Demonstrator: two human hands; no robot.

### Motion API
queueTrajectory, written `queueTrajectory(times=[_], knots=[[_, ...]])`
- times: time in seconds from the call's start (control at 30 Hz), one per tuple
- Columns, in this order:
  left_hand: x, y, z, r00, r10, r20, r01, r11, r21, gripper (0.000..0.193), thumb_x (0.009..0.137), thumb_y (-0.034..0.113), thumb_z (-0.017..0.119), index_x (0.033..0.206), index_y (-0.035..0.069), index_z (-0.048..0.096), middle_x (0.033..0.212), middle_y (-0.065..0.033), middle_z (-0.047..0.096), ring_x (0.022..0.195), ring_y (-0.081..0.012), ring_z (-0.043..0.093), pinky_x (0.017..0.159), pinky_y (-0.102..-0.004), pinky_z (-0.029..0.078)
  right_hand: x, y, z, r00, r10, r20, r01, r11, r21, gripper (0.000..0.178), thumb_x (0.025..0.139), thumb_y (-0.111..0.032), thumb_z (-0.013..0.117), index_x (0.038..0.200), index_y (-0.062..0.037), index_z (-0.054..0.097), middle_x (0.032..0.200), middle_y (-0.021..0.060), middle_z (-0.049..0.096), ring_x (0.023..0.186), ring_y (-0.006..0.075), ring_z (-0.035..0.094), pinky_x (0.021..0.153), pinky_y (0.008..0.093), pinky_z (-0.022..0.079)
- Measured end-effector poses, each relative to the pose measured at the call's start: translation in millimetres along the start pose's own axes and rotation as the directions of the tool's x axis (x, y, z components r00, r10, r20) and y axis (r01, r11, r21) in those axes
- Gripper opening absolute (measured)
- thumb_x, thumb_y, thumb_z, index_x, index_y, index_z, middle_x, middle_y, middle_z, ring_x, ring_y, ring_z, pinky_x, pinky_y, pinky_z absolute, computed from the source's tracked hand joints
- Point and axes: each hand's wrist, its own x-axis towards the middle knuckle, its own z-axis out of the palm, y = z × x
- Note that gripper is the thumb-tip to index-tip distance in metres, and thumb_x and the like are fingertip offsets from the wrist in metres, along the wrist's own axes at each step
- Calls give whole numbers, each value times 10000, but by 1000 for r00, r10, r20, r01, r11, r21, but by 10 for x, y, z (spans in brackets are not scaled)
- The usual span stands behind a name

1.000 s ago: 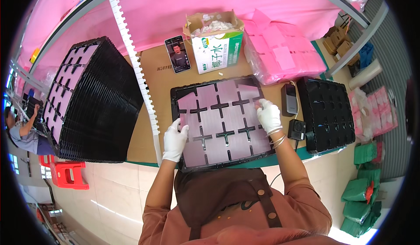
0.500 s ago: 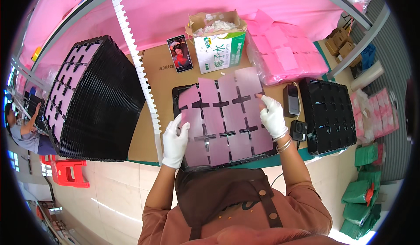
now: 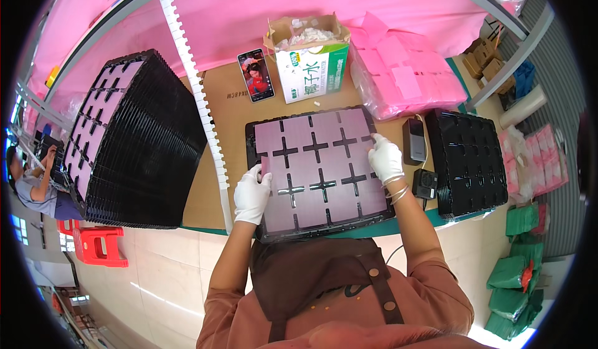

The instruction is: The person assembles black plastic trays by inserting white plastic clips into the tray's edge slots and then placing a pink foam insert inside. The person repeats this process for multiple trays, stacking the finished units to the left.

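Note:
A pink sheet with cross-shaped cutouts [image 3: 303, 169] lies in a black plastic tray [image 3: 311, 229] in front of me; dark crosses of the tray show through the cutouts. My left hand [image 3: 251, 194], in a white glove, is closed at the sheet's left edge, where a small bit of the sheet stands up by the fingers. On the other side, my gloved right hand [image 3: 386, 160] grips the right edge, fingertips near its upper right part. The fingertips of both hands are partly hidden.
To the left leans a tall stack of black trays [image 3: 146, 150] topped with a pink sheet. A phone [image 3: 256, 75], a carton of white scraps [image 3: 311, 72] and bagged pink pieces [image 3: 408, 78] line the back. On the right are a power bank [image 3: 413, 142], a black box-shaped device [image 3: 425, 185] and more black trays [image 3: 470, 165].
The pink sheet, whose far edge was lifted and curved, has come down flat into the black tray. Both hands have shifted only slightly and remain at its sides.

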Motion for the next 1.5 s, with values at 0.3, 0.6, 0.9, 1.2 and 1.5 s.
queueTrajectory(times=[0.3,0.6,0.9,1.2,1.5], knots=[[-45,-53,-9,1000,4,-2,-4,1000,13,405,846,318,693,1185,101,656,795,-83,649,739,-279,659,689,-406,515,-28,2,37,1000,-19,-2,19,1000,9,426,816,-187,667,1217,-51,625,952,200,693,910,360,674,842,439,521],[-83,-70,-20,996,56,-65,-55,998,21,428,850,319,695,1211,101,620,817,-83,635,728,-292,650,691,-416,516,-39,4,0,997,-60,-54,58,998,-29,427,805,-190,687,1200,-39,625,883,196,683,864,367,677,803,448,525],[-20,145,-309,954,221,-202,-194,970,143,373,924,270,606,1254,105,553,1073,-159,641,1015,-357,631,847,-468,521,308,-120,-66,985,-131,-110,156,953,260,264,837,-157,659,1065,-23,669,1017,168,661,947,308,655,867,392,512],[688,238,338,850,510,132,-520,773,364,747,917,515,579,1387,-46,428,1453,-248,418,1389,-344,364,1154,-437,274,1263,136,639,846,21,532,-532,-9,847,167,911,-51,522,1068,5,528,1025,200,623,890,319,672,783,400,571],[-610,163,-258,722,597,349,-691,643,331,836,877,564,569,1416,-51,393,1473,-228,406,1381,-357,363,1130,-483,277,-480,164,-185,769,-184,613,-511,401,761,145,939,-142,563,1030,-36,524,956,125,643,795,229,689,722,346,593]])
